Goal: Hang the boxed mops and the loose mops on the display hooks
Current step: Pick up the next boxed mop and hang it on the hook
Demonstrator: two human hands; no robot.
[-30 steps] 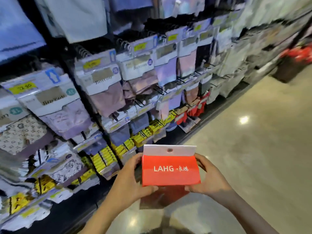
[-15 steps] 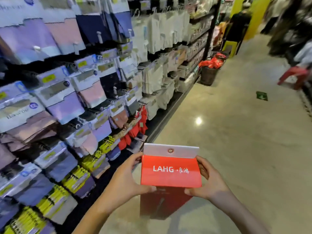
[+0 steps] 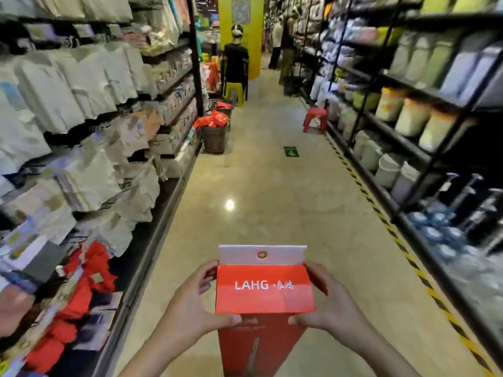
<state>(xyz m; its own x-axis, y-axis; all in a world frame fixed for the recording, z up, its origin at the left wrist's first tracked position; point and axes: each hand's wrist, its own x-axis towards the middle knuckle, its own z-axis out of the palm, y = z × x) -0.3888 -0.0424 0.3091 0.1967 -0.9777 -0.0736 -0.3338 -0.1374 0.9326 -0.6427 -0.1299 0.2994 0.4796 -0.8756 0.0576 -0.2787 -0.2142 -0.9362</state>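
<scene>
- A red boxed mop (image 3: 265, 292) was held upright over the aisle floor (image 3: 272, 186), its white hang tab uppermost.
- It was gripped at its sides by the left hand (image 3: 196, 308) and right hand (image 3: 330, 306), fingers curled closed on it.
- No free display hook was seen near the box.
- The tab's hole could be torn if forced onto a hook askew.

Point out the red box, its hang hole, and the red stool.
red box (image 3: 265, 288), head view, on its printed front.
hang hole (image 3: 262, 254), head view, in the white tab.
red stool (image 3: 315, 113), head view, on its seat.
</scene>
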